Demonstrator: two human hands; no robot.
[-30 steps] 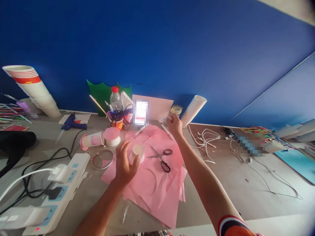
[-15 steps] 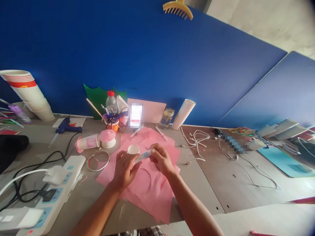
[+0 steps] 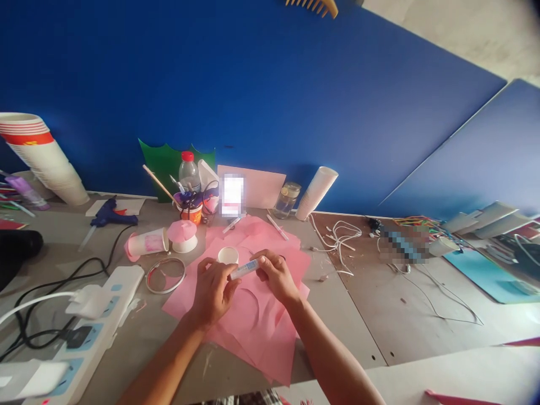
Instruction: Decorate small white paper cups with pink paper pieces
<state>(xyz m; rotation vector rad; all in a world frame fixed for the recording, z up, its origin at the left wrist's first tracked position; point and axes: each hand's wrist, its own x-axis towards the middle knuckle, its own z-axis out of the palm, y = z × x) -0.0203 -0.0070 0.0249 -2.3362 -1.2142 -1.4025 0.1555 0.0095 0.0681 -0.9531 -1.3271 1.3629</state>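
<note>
Both my hands meet over the pink paper sheets [image 3: 261, 326] in the middle of the table. My right hand [image 3: 276, 275] grips one end of a small white tube with a blue label [image 3: 244, 269]. My left hand [image 3: 213, 289] pinches the tube's other end, fingers curled. A small white paper cup [image 3: 228, 256] stands upright on the pink paper just beyond my left hand. The scissors are mostly hidden behind my right hand.
A white power strip [image 3: 84, 326] with plugs and cables lies at the left. A metal ring [image 3: 165, 275], a tipped pink-trimmed cup [image 3: 145, 244], a blue glue gun [image 3: 112, 216], a pen pot [image 3: 192, 211], a water bottle [image 3: 188, 174], a glass jar [image 3: 287, 199] and cup stacks [image 3: 314, 194] stand behind. White cords [image 3: 337, 239] lie right.
One second ago my right hand was reaching to the back by the jar and my left held the cup. Now both hands hold the tube together over the pink paper.
</note>
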